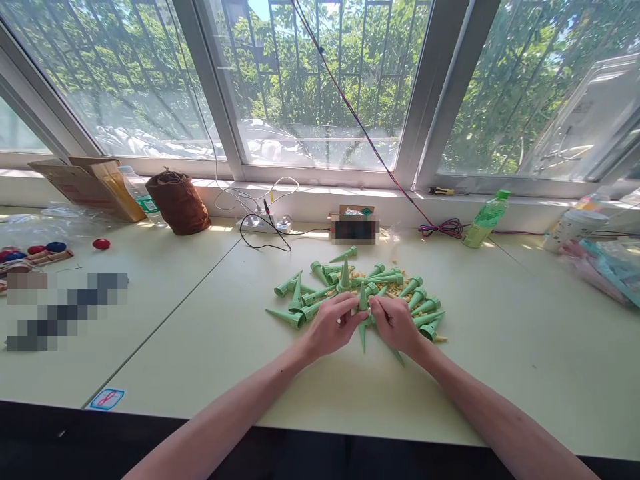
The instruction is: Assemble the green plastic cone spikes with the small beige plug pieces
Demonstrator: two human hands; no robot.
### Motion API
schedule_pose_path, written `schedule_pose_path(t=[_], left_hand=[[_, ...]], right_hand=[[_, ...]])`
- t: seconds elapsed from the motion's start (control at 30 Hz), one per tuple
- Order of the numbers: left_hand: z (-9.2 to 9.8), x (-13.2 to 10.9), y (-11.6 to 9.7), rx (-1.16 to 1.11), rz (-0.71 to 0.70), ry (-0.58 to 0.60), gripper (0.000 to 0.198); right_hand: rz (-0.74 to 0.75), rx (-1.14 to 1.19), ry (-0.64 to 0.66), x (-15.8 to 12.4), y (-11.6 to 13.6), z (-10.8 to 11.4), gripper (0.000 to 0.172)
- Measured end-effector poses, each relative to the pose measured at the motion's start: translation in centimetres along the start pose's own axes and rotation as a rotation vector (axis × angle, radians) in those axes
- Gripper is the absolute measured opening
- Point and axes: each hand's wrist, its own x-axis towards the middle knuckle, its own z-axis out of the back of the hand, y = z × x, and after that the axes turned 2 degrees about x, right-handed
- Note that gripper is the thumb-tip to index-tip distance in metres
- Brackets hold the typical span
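My left hand (334, 327) pinches a green plastic watering spike (363, 297), its pointed end up, between thumb and fingers. Close against the spike's right side is my right hand (397, 323), its fingers curled and pinched; what they hold is too small or hidden to make out. Around and beneath both hands lies a heap of similar green cone-shaped spikes with ribbed caps, one standing upright (345, 275) just behind the left hand. Small tan pieces (397, 288) are scattered among the spikes, mostly at the back right of the heap.
Along the windowsill stand a cardboard box (75, 190), a brown pouch (179, 202), a power strip (260, 223), a small box (355, 227) and a green bottle (486, 219). A cup (575, 229) and plastic bags (607, 270) are at right. Colored balls (101, 245) lie left.
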Motion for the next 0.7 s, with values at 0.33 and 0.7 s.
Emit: schedule_pose_path(t=[0.33, 0.7], left_hand=[[-0.07, -0.48, 0.86, 0.254, -0.28, -0.066, 0.033], [-0.78, -0.19, -0.05, -0.065, -0.034, -0.063, 0.015]], right_hand=[[-0.109, 0.102, 0.002, 0.14, 0.13, -0.06, 0.04], [-0.144, 0.082, -0.005, 0.09, 0.15, -0.06, 0.039]])
